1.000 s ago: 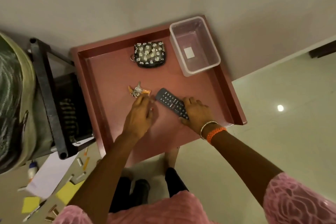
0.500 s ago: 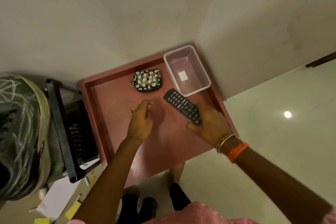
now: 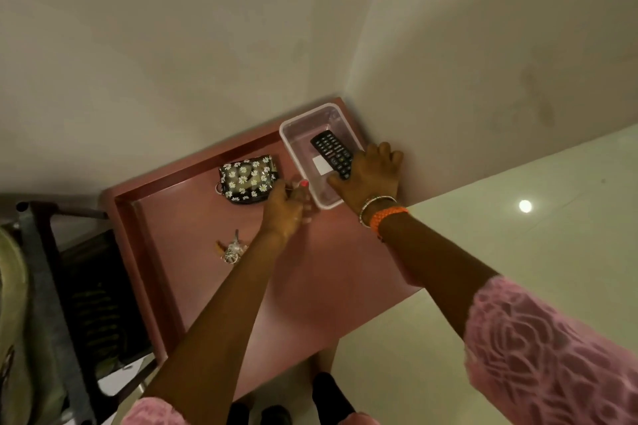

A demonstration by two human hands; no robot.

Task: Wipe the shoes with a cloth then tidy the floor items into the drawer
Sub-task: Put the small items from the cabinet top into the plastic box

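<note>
The pink drawer [image 3: 121,203] stands pulled out below me. At its back right corner sits a clear plastic container [image 3: 286,145]. My right hand [image 3: 371,176] grips the near end of a black remote [image 3: 331,150] and holds it inside the container. My left hand [image 3: 283,210] is beside the container's left wall with fingers loosely curled, the thumb up against the rim. Just left of that hand lies a black daisy-print pouch [image 3: 247,179]. A bunch of keys [image 3: 232,248] lies on the drawer floor, left of my left forearm.
A dark metal rack [image 3: 45,286] with a greenish bag stands to the left of the drawer. Walls meet in a corner right behind the container. Pale floor tiles [image 3: 518,252] stretch out to the right. Dark shoes or feet [image 3: 324,390] show at the bottom edge.
My right hand lifted the remote from the drawer floor and moved it back and right into the container. My left hand left the keys and moved up to the container's side.
</note>
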